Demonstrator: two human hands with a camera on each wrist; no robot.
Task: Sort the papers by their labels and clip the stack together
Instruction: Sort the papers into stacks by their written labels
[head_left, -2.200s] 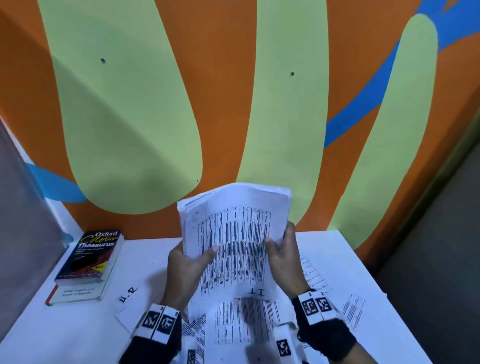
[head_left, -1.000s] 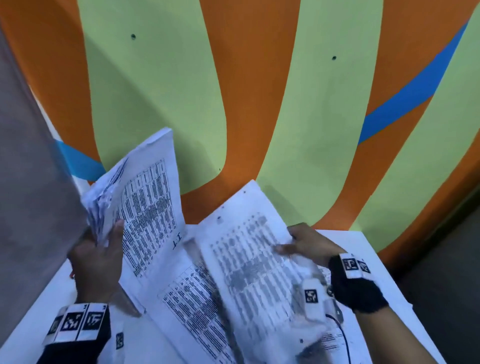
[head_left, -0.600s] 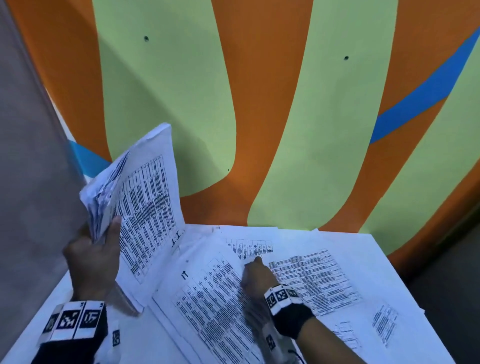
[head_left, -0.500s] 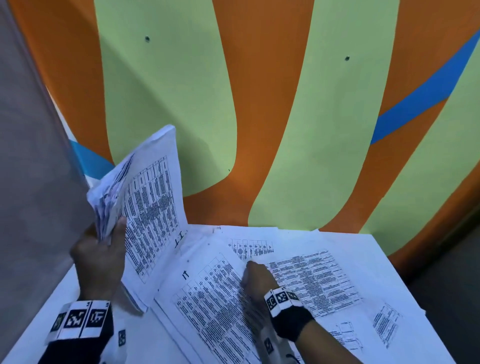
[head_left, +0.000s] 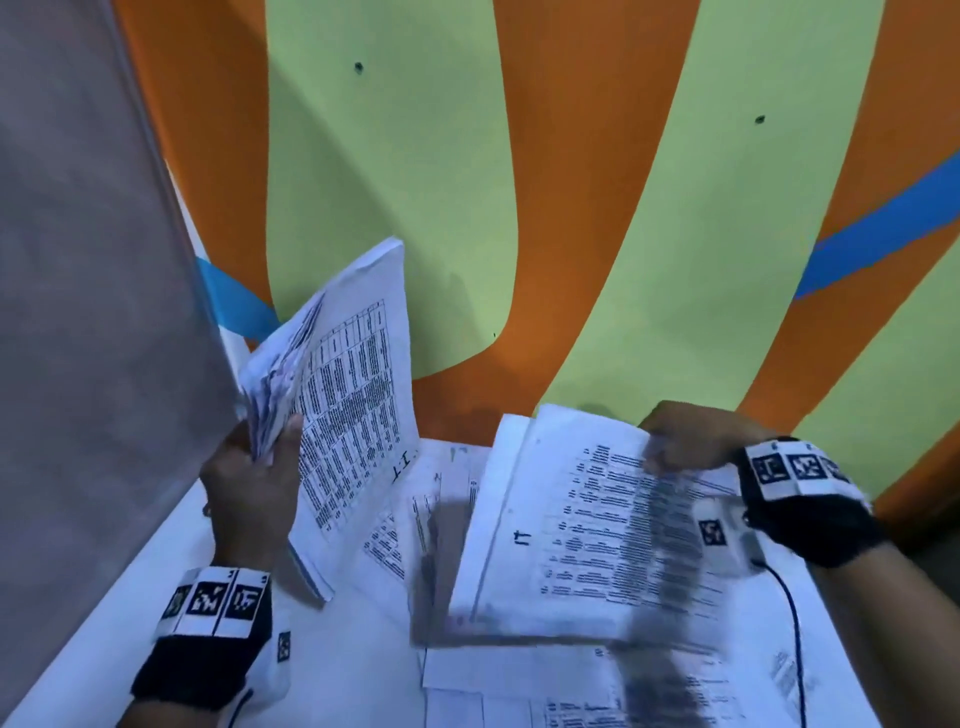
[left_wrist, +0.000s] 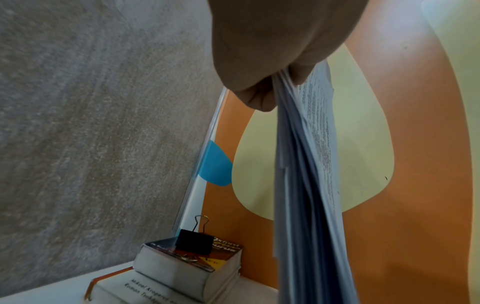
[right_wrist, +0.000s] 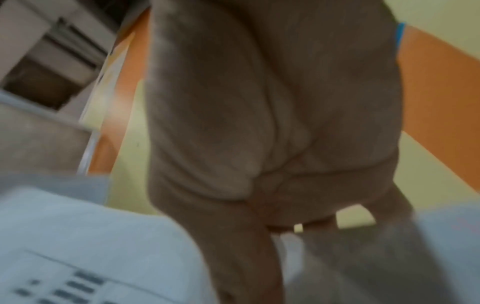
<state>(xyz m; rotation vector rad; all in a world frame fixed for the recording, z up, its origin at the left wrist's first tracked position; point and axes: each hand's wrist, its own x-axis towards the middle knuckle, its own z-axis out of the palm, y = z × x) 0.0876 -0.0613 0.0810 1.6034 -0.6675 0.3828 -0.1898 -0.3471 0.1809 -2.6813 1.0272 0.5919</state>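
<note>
White papers: left hand (head_left: 249, 483) clamps the sorted stack (head_left: 353, 395), right hand (head_left: 691, 436) pinches another sheet (head_left: 587, 530); binder clip (left_wrist: 194, 241) unused.

Lighting's pretty dim and flat, soft shadows on the orange-and-green painted wall (head_left: 571, 208) around 12 o'clock. Right wrist view is total blur. Head view smears the lifted white printed sheet (head_left: 597, 525) at 5 o'clock, with edges bending fisheye-style.

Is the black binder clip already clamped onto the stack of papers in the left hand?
No, the binder clip sits on the thesaurus, apart from the stack gripped by the left hand.
</note>
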